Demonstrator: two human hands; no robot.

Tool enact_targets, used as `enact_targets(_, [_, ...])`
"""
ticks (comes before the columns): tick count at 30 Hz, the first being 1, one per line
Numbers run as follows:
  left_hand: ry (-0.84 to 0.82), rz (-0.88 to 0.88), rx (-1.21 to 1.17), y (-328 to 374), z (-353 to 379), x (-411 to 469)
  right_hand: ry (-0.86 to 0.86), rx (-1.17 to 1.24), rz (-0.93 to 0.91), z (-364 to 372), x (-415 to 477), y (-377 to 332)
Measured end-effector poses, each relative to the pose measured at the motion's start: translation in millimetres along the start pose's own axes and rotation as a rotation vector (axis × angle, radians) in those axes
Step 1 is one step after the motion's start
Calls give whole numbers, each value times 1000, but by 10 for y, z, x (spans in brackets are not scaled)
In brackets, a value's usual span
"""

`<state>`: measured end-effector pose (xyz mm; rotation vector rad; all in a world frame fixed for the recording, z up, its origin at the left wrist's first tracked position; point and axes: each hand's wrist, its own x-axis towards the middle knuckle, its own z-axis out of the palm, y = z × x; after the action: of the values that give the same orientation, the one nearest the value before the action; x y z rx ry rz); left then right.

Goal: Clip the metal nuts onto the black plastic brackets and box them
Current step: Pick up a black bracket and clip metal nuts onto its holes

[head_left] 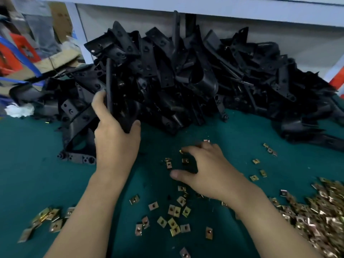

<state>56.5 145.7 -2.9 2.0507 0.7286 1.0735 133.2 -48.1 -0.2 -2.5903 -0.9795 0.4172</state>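
A large pile of black plastic brackets (186, 71) lies along the far edge of the green table (37, 164), reaching from the far left almost to the right edge. At the left front of that pile the left hand (115, 142) grips one black bracket (119, 101), which stands roughly upright with the thumb on its left side and the fingers curled round its lower end. The right hand (208, 172) is over the middle of the table with its fingers spread and only lightly bent, thumb stretched out to the left, closed on nothing. A few metal nuts (168, 164) lie just under and beside its fingertips, but the blur hides whether any is touched. More loose nuts (173, 211) are scattered towards the near edge between the two forearms, and a small group (46, 218) sits near the near left corner. A thick heap of nuts (320, 216) fills the near right corner. By the left edge lies a crumpled white scrap (18, 109), just beside the pile.
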Motion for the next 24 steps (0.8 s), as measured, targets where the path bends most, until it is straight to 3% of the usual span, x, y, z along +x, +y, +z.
enact_targets(3, [85, -49, 2, 22, -4, -16, -32, -44, -47, -35, -192, 23])
enact_targets(6, [52, -62, 81, 43, 54, -14, -12, -26, -52, -81, -309, 47])
enact_targets(10, [79, 97, 94, 141, 102, -100, -61, -64, -104, -175, -450, 145])
enact_targets(14, [245, 228, 178, 153, 108, -117, -136, -51, -155, -195, -478, 167])
enact_targets(17, [286, 308, 2, 211, 112, -140, -62, 25, -180, -157, -474, 191])
enact_targets(20, [276, 270, -249, 289, 152, -214, 13, 68, -182, -122, -482, 231])
enact_targets(22, [195, 166, -530, 328, 196, -256, 82, 92, -161, -112, -464, 266])
enact_targets(24, [62, -51, -840, 368, 232, -268, 126, 76, -147, -99, -428, 294])
